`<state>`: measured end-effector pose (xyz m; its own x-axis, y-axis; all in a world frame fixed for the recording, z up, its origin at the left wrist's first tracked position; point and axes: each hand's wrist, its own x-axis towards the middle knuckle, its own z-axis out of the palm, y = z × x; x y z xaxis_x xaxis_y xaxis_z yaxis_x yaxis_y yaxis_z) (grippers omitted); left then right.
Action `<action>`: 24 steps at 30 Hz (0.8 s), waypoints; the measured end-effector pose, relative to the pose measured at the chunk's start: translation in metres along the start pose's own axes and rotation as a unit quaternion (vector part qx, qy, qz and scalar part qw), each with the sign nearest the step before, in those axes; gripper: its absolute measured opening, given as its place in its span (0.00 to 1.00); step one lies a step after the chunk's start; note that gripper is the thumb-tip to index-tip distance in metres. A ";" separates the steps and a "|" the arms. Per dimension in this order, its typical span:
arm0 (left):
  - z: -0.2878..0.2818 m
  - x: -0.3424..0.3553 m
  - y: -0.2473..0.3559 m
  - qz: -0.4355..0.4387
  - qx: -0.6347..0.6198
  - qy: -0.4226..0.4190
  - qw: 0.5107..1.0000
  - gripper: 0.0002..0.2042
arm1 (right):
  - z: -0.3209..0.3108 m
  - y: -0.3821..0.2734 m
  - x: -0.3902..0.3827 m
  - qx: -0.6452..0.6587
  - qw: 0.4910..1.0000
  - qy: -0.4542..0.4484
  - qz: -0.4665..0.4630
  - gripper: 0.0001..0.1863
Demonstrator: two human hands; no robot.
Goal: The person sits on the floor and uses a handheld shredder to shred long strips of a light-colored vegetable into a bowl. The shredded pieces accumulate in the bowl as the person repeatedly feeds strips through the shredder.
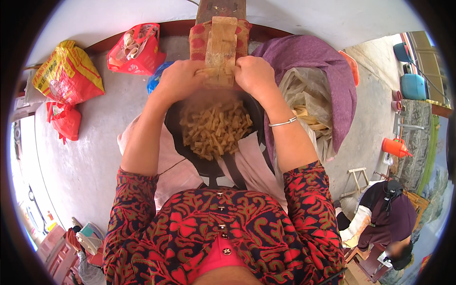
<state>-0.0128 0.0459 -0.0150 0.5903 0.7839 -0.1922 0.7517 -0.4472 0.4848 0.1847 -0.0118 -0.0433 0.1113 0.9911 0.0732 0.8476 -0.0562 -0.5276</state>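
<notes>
Apparently working at flat, pale-tan wooden slab point(222, 40), upper middle of frame, with left hand point(183, 80) and right hand point(256, 76) curled narrow beside it — cannot tell around what. Probably calls next for even handling above short brown chunks point(216, 128) in round black basin point(204, 166), centre.

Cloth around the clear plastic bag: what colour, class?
Purple; the cloth shows best in the head view.

Cannot make out the fingers of the left hand point(181, 77), blurred beside the wooden board point(222, 42). Cannot see the floor of the black basin point(204, 167) under chopped brown strips point(216, 130), the side of the blue plastic bag point(153, 83) behind the left wrist point(160, 96), or the wooden bench point(221, 8) beyond the top edge.
</notes>
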 end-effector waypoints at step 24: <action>-0.075 -0.078 0.044 0.236 -0.803 0.091 0.540 0.16 | -0.050 -0.090 -0.055 0.179 0.949 0.042 -0.257 0.12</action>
<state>-0.0476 -0.0024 0.0856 0.4570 0.8398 0.2931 -0.7796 0.2196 0.5865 0.1283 -0.0675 0.0428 -0.2164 0.8625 0.4575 0.5724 0.4917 -0.6562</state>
